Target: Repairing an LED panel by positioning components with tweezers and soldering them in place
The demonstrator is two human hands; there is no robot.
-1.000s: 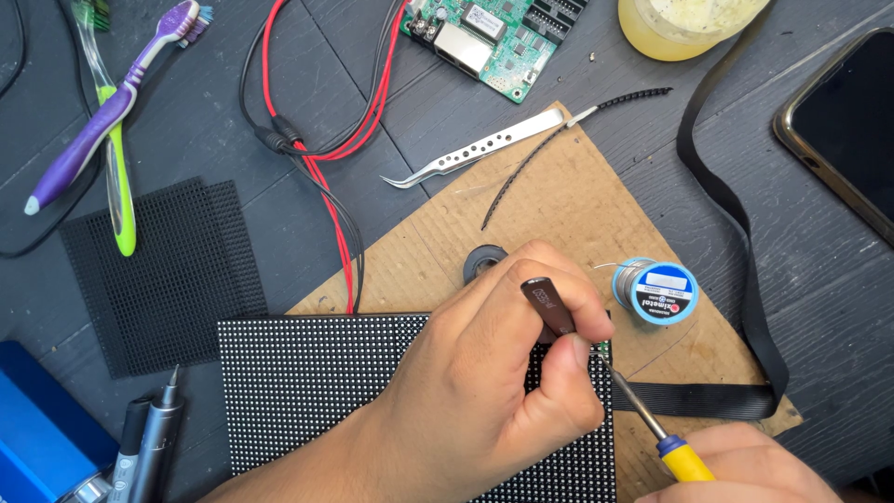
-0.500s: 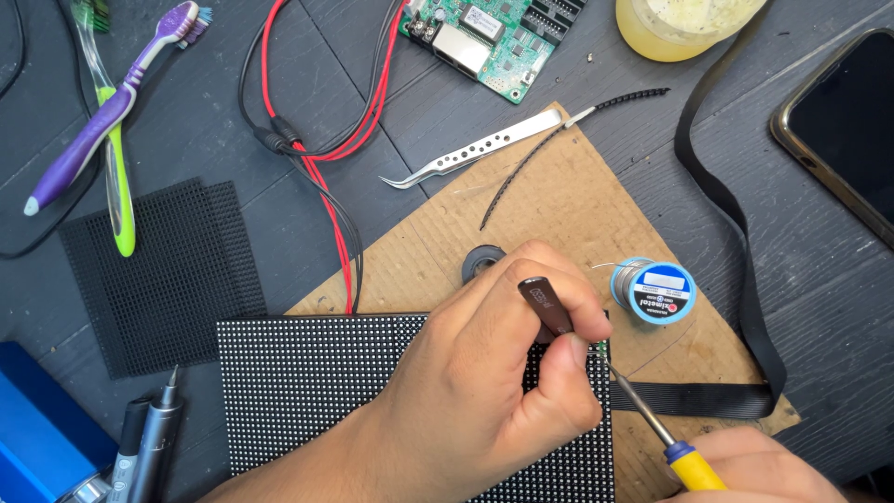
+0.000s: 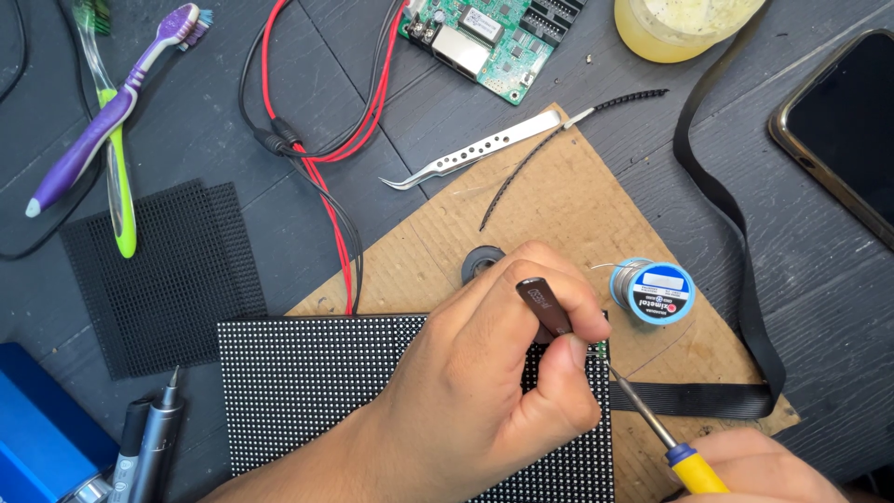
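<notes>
The left hand (image 3: pixel 484 382) is pinching dark tweezers (image 3: pixel 545 307) over the dotted panel (image 3: pixel 317 391); the right hand (image 3: pixel 764 466) is gripping a soldering iron (image 3: pixel 652 424), angling up-left toward the tweezers' tip.

A black LED panel (image 3: pixel 317 391), studded with a fine grid of white dots, lies flat, partly on the cardboard sheet (image 3: pixel 559 214). A small dark-handled tool (image 3: pixel 544 307) is pinched tilted over the panel's right edge. A soldering iron (image 3: pixel 652 424) with yellow-and-blue grip slants up-left, its tip at that same edge.
</notes>
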